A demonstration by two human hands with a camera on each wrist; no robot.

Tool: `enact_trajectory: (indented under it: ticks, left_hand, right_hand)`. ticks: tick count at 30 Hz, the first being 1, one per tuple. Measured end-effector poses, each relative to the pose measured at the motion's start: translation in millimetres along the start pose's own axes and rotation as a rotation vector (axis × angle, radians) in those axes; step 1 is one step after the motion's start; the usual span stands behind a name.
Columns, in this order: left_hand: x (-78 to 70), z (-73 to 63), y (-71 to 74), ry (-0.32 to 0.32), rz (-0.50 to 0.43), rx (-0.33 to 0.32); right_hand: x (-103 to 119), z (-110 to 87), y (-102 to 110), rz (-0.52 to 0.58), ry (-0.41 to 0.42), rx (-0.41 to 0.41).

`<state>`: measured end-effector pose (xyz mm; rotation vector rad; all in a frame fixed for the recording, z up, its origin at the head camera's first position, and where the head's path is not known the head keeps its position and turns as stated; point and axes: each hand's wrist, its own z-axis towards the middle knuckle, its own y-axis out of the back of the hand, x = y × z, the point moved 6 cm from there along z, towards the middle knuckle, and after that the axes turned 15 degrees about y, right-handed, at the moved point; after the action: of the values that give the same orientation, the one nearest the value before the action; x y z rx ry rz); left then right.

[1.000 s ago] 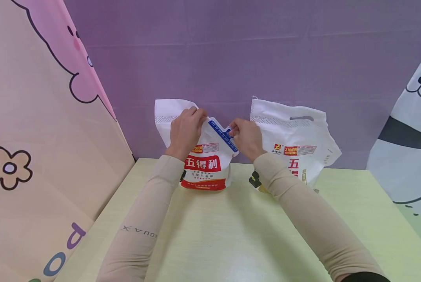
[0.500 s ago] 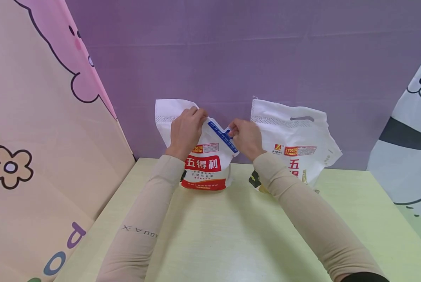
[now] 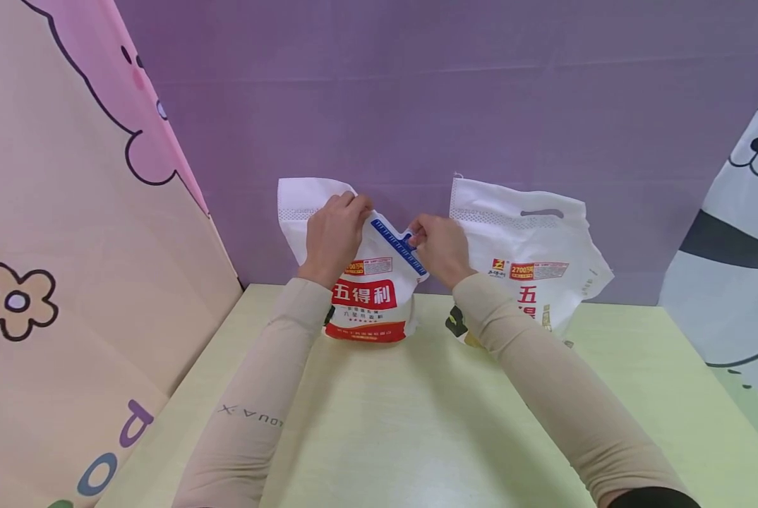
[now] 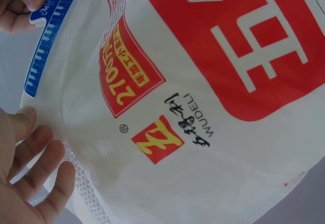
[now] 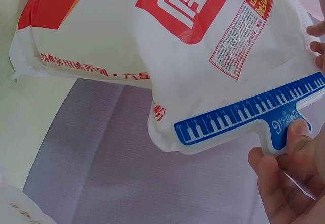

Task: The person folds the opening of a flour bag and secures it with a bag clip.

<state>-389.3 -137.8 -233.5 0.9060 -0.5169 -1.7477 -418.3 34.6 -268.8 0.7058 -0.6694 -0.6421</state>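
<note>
A white flour bag [image 3: 365, 293] with red printed labels stands on the table, its top leaning over to the left. My left hand [image 3: 336, 236] pinches the slanted upper edge of this bag, thumb and fingers right at the edge in the left wrist view. Along the same edge, to the right, lies a blue-and-white bag clip [image 5: 249, 113] with a piano-key pattern. My right hand [image 3: 440, 247] pinches the clip's short handle between thumb and fingers. In the right wrist view the clip's long bar lies across the bag's edge, beside the left fingertips.
A second white flour bag [image 3: 512, 233] with a cut-out handle stands to the right, partly behind the right forearm. The pale table [image 3: 379, 416] ends at a purple cloth backdrop [image 3: 379, 106]. Printed panels [image 3: 87, 233] flank it on the left and right.
The clip and my right hand have shifted slightly left and down along the bag's edge. My left hand keeps its place on the bag.
</note>
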Motion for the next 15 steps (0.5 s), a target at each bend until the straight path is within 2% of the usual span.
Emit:
enact_trajectory:
  ticks: [15]
  left_hand:
    - [-0.7, 0.1, -1.5, -0.005, 0.018, -0.006]
  right_hand:
    - [0.5, 0.2, -2.8, -0.002, -0.019, 0.018]
